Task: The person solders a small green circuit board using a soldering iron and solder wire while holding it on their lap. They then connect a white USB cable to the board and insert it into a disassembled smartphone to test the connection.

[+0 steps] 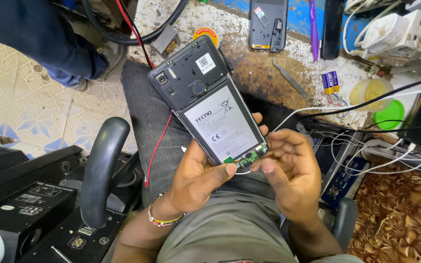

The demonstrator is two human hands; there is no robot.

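Over lap — phone camera-end away

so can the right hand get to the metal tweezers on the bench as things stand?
Probably yes. The right hand is at the bottom edge of the opened phone, which the left hand also grips. The tweezers lie uncovered on the bench, with only loose cables between.

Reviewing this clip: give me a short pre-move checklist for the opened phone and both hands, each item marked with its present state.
1. Opened phone held by left hand from below: ok.
2. Back cover off, battery and small green board exposed: ok.
3. Right hand fingertips at the board end: ok.
4. White wire joined to the board: cannot tell.
5. Tweezers lying on the bench, not in hand: ok.
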